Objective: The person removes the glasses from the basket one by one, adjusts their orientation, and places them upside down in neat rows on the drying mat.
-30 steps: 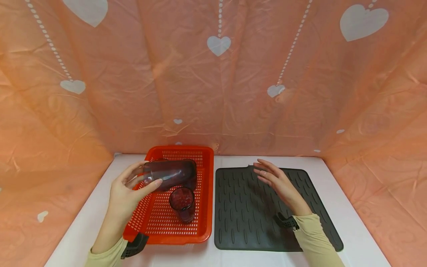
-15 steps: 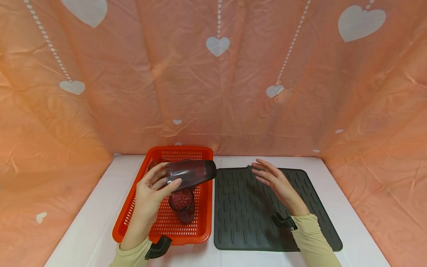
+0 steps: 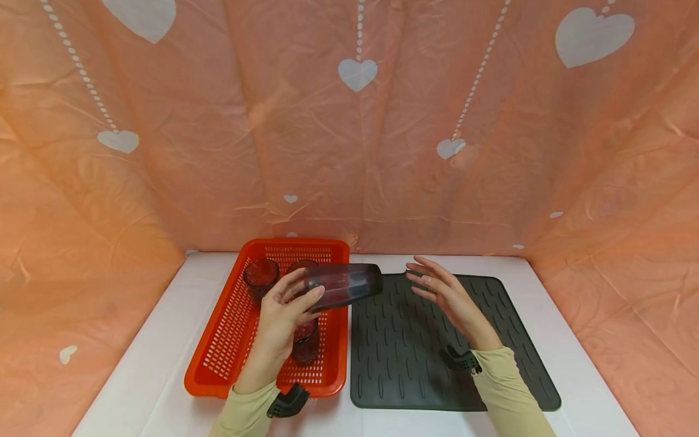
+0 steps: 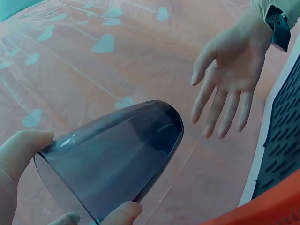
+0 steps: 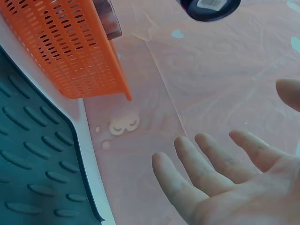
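Observation:
My left hand (image 3: pixel 284 315) grips a dark tinted drinking glass (image 3: pixel 346 285) near its rim. The glass lies on its side in the air, its base pointing right, over the right edge of the red basket (image 3: pixel 218 340). In the left wrist view, thumb and fingers pinch the rim end of the glass (image 4: pixel 117 154). My right hand (image 3: pixel 450 300) hovers over the dark ribbed mat (image 3: pixel 398 358), fingers spread and holding nothing. In the right wrist view, a label shows on the glass's base (image 5: pixel 211 5), apart from the right hand (image 5: pixel 225 178).
Several more tinted glasses stay in the basket, including one at its back left (image 3: pixel 261 276) and one near the front (image 3: pixel 306 349). Basket and mat sit side by side on a white table (image 3: pixel 131 358). An orange curtain with hearts (image 3: pixel 306 152) encloses the back and sides.
My left hand has carried the glass rightward from over the basket's middle to past its right edge, uncovering the back-left glass. The right hand has barely shifted.

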Demonstrator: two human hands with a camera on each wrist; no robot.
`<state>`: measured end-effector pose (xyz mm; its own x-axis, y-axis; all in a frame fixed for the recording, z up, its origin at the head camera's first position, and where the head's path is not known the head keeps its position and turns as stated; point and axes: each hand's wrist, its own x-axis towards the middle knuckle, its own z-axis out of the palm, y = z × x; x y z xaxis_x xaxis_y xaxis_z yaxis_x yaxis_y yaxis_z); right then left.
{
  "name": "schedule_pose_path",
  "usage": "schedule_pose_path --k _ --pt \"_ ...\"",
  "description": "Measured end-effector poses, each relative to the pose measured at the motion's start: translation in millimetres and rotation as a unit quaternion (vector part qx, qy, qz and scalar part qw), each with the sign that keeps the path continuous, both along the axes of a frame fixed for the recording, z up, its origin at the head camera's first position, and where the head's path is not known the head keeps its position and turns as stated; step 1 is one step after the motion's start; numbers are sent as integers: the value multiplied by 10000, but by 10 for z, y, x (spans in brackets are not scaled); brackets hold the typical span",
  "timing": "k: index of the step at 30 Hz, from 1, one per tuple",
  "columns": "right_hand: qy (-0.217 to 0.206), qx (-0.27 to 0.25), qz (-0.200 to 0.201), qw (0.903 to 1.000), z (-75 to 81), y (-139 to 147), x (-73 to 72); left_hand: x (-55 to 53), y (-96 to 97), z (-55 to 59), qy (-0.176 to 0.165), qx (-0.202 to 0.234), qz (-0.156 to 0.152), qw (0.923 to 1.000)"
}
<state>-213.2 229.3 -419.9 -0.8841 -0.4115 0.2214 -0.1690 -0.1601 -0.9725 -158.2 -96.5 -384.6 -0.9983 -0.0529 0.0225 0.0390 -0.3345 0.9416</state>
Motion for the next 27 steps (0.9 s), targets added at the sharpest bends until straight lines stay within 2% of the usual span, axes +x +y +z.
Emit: schedule_pose_path --k 5,13,27 --pt "-37 -77 34 10000 26 -32 -17 -39 74 -15 -172 107 -26 9998" --pt "-18 -84 132 9999 61 -75 -22 -101 175 -20 -329 113 -293 9990" --pt "-176 -130 190 9996 120 -208 -10 -195 352 -20 -222 183 -499 9983"
